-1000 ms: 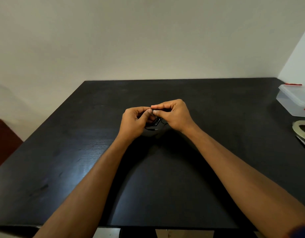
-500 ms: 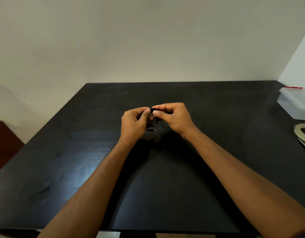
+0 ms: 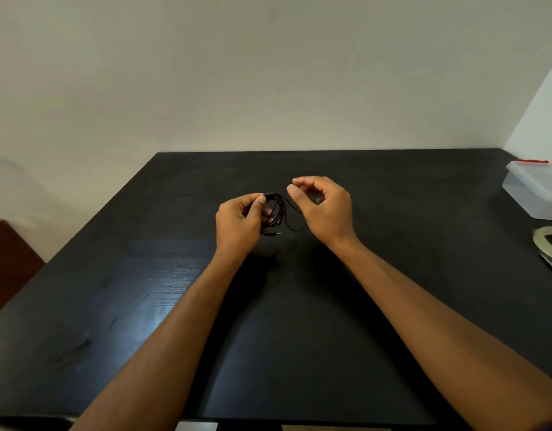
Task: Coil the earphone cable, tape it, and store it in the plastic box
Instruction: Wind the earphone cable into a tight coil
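Coiled cable over the worktop (image 3: 162, 275)
The left hand (image 3: 237, 220) pinches the coiled black earphone cable (image 3: 275, 209); the right hand (image 3: 326, 209) hovers just beside it, loosely curled and empty. The plastic box (image 3: 536, 194) sits far right.

Table: black table (image 3: 144, 290), wood-grain top.
Far right corner: clear plastic box (image 3: 536, 191), lid on, red clips.
Right edge: tape roll (image 3: 545, 241) lying flat, near the box.
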The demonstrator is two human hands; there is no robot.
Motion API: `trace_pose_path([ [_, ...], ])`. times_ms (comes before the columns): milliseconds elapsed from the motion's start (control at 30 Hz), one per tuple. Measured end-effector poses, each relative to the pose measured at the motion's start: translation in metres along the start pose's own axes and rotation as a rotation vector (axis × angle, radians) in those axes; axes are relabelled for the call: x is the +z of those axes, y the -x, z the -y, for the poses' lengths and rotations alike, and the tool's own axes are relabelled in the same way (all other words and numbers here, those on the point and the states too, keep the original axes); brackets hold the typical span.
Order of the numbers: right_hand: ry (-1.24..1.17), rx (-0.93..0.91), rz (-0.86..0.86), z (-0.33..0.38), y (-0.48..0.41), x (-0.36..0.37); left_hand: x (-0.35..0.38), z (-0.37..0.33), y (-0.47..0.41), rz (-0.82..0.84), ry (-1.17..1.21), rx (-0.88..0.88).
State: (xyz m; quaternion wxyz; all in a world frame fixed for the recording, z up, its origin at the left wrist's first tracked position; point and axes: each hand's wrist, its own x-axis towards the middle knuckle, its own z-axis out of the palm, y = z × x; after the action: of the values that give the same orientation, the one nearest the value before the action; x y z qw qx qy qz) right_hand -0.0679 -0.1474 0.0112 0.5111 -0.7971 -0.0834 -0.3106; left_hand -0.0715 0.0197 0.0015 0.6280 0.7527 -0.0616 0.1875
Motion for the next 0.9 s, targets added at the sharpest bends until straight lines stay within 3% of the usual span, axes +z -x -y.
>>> trace_pose_path([
  [133,-0.001,0.094,-0.036,-0.002,0.001,0.001,-0.004,-0.002,-0.002,-0.102,0.101,-0.090],
  [300,-0.223,0.432,0.296,0.008,0.014,0.016,-0.010,-0.004,-0.008,-0.221,0.297,-0.248],
  [400,-0.353,0.540,0.402,0.015,0.022,0.025,-0.010,-0.004,-0.009,-0.245,0.384,-0.320],
  [633,-0.551,0.614,0.302,0.023,0.027,0.029,0.001,-0.003,-0.005,-0.203,0.458,-0.336],
  [900,-0.590,0.510,0.184,0.021,0.026,0.027,0.002,-0.001,-0.002,-0.224,0.410,-0.308],
])
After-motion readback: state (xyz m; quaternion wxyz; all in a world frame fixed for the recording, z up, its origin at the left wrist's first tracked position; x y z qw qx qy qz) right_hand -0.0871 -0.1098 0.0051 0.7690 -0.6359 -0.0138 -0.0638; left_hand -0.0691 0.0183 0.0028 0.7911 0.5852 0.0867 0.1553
